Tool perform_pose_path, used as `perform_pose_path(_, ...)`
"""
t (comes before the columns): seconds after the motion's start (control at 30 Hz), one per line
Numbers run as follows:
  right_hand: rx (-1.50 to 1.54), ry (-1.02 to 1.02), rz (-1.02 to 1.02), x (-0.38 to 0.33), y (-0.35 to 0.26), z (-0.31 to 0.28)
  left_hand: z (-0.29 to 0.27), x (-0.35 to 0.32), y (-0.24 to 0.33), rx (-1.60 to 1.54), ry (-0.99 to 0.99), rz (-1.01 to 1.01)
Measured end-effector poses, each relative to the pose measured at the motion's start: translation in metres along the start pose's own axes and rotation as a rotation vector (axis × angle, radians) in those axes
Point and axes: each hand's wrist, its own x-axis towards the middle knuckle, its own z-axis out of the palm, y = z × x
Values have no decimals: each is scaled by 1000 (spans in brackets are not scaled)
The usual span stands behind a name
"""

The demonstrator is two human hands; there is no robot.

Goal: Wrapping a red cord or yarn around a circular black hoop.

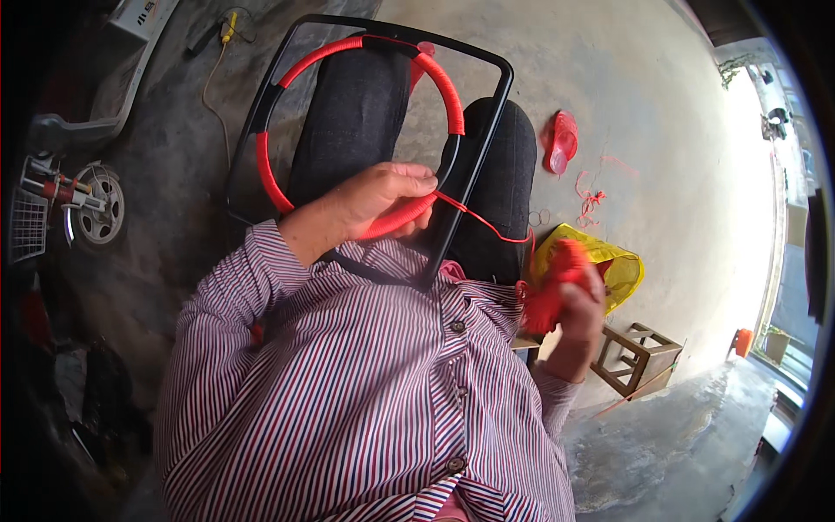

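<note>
Black frame point(487, 139): looked smooth, semi-gloss, metal or plastic, could not tell. Ring point(448, 91): wrapped in glossy red plastic cord point(483, 224). Cord bundle point(552, 291) in right hand point(578, 317): same red, shiny. Shirt point(365, 391): striped woven cloth, matt. Floor point(609, 78): rough grey concrete. Bag point(613, 261): thin glossy yellow plastic. Stool point(635, 357): bare wood.

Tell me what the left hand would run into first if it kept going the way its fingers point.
The left hand grips the red-wrapped ring, fingers pointing right. Going on that way, it would probably meet the black frame bar just past the fingertips, then the red cord. Depth is hard to judge here.
</note>
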Motion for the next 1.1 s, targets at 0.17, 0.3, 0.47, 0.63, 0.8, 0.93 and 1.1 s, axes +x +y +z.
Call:
perform_pose_path(0.17,-224,-78,-133,41,2,99,5,-4,1,64,18,21)
perform_pose_path(0.3,-204,-93,159,58,11,98,8,-1,1,95,6,17)
perform_pose_path(0.47,-213,-24,110,62,13,97,13,-2,4,117,59,13)
perform_pose_path(0.63,-274,52,6,62,23,93,19,-3,4,189,94,40)
perform_pose_path(0.8,-204,43,-32,62,18,96,21,-2,3,173,103,61)
perform_pose_path(0.93,-412,3,-118,52,19,96,24,-4,0,179,103,75)
perform_pose_path(1.1,-274,91,-25,51,13,86,23,-1,-2,206,83,95)
